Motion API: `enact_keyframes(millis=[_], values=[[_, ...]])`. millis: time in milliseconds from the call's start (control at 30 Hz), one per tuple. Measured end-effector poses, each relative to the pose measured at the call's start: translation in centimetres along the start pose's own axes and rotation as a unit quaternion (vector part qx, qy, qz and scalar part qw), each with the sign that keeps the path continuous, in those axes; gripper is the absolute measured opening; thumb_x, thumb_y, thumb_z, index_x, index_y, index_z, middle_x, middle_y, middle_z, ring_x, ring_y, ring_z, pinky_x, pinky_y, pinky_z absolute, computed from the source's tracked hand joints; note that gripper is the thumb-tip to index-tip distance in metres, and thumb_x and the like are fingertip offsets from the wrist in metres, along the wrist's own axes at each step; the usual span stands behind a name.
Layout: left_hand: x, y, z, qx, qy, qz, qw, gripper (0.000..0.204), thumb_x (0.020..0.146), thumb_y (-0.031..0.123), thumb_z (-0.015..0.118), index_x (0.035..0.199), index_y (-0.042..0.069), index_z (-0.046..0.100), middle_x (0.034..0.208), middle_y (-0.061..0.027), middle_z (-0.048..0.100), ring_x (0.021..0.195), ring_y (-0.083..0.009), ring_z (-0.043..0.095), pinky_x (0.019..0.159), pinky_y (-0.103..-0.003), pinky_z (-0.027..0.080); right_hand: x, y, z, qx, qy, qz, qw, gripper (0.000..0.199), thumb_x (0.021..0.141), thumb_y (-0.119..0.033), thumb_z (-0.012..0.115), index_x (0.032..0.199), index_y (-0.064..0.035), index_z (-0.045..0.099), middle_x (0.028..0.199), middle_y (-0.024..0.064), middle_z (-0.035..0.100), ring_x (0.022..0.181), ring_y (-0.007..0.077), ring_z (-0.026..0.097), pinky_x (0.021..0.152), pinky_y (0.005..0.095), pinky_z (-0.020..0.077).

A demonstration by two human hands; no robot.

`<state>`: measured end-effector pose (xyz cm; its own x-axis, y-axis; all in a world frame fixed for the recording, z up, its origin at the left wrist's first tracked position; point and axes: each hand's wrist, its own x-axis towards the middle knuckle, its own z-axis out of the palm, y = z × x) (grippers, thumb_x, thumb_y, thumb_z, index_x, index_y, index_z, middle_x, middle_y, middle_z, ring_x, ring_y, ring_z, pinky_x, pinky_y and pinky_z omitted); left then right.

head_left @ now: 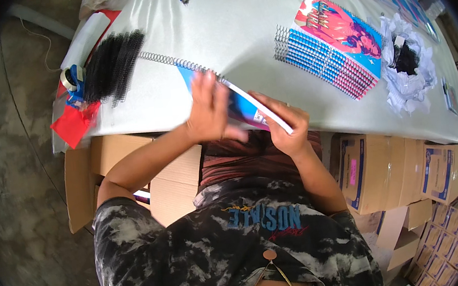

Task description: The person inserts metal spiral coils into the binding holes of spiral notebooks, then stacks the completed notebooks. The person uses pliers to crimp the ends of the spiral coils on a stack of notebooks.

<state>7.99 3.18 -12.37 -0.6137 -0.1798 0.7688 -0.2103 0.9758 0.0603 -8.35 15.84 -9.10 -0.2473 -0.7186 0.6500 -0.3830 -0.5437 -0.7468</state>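
Notebook (245, 106) is gripped by the right hand (288, 123). Coil (161, 57) is extended up-left along its edge, nearer to the left hand (205, 109), which is held open.

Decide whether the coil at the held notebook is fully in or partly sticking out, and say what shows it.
Partly sticking out: the coil extends past the notebook on the left, bare loops showing over the table.

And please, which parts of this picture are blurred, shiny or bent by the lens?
Head view: motion blur smears the left hand, while the right hand looks sharper; head view: pale sheen streaks the white tabletop; head view: its front edge bows, and the picture's corners go black.
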Motion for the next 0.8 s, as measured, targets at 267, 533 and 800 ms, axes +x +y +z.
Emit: enact_keyframes(millis=[267, 533, 800], values=[[3.4, -4.0, -3.3, 0.081, 0.003, 0.065, 0.995, 0.129, 0.059, 0.089, 0.039, 0.141, -0.006, 0.006, 0.145, -0.0318, 0.001, 0.133, -0.0499, 0.003, 0.103, -0.063, 0.000, 0.5, -0.4, 0.9, -0.016, -0.030, -0.058, 0.998, 0.036, 0.072, 0.011, 0.056, 0.107, 0.0018, 0.062, 0.104, 0.0161, 0.065, 0.092, 0.0279, 0.065, 0.077, 0.0326, 0.0532], [1.5, -2.5, -2.8, 0.104, -0.003, -0.043, 0.994, 0.116, 0.067, 0.082, 0.039, 0.136, -0.009, 0.022, 0.134, -0.0308, 0.027, 0.124, -0.0512, 0.023, 0.100, -0.063, 0.016, 0.9, -0.7, 1.7, -0.006, -0.048, -0.083, 0.995, 0.035, 0.073, 0.009, 0.059, 0.107, 0.0026, 0.062, 0.103, 0.0157, 0.065, 0.092, 0.0273, 0.065, 0.079, 0.0325, 0.0526], [6.5, -0.8, -3.8, 0.098, 0.166, 0.110, 0.975, 0.102, 0.071, 0.082, 0.033, 0.132, 0.000, 0.040, 0.124, -0.0316, 0.039, 0.132, -0.0460, 0.015, 0.103, -0.062, 0.006, 1.4, -0.6, 1.6, -0.017, -0.064, -0.063, 0.996, 0.036, 0.074, 0.007, 0.060, 0.110, 0.0009, 0.061, 0.105, 0.0153, 0.064, 0.093, 0.0278, 0.065, 0.078, 0.0335, 0.0526]])
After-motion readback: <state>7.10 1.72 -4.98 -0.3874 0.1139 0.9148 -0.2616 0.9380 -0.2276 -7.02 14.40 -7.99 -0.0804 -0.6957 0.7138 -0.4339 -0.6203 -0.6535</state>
